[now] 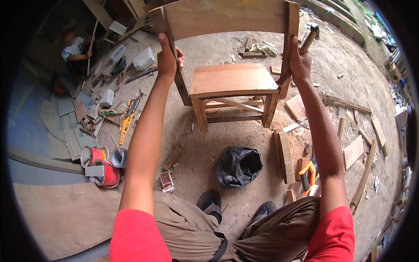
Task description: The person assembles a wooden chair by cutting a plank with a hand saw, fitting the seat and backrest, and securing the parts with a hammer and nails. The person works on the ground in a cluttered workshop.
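A wooden chair (234, 79) with a plywood seat is held out in front of me, its broad backrest panel (227, 16) at the top of the view. My left hand (168, 60) wraps round the left back post, thumb pointing up. On the other side, my right hand (300, 65) grips the right back post and also a hammer (308, 41), whose head sticks up beyond the fingers. Some fingers of both hands are hidden behind the posts. Diagonal and straight braces show below the seat.
A black plastic bag (239, 167) sits open near my feet. To the left are red paint cans (107, 174), a yellow handsaw (126, 122) and scrap blocks. An orange-handled saw (309, 177) and wood offcuts (284, 157) lie right. Another person (76, 50) sits far left holding a stick.
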A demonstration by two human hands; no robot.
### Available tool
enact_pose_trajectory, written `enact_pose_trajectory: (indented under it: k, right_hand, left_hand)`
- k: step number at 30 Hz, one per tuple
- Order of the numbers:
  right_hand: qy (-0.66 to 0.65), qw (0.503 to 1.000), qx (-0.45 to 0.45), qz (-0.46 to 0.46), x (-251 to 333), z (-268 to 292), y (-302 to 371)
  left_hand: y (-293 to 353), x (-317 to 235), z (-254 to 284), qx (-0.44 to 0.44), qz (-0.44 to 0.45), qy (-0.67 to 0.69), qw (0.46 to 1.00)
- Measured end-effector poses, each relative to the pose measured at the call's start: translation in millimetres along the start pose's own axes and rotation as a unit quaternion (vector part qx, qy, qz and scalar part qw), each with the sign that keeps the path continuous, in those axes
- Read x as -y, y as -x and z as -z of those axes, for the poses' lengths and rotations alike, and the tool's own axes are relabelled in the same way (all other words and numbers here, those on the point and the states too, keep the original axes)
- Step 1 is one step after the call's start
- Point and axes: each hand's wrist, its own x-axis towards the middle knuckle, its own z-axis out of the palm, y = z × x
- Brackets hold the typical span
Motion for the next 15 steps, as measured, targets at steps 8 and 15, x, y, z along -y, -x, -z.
enact_pose_trajectory:
  k: [8,15]
  right_hand:
    - [-0.002,0.999,-0.047,-0.021,-0.7,0.3,7.0]
    - [-0.005,0.994,-0.039,0.106,-3.9,21.8,49.5]
  left_hand:
    - [2.7,10.0,-3.1,-0.024,-0.058,0.026,0.998]
    - [38.0,24.1,-0.1,-0.006,-0.159,0.042,0.986]
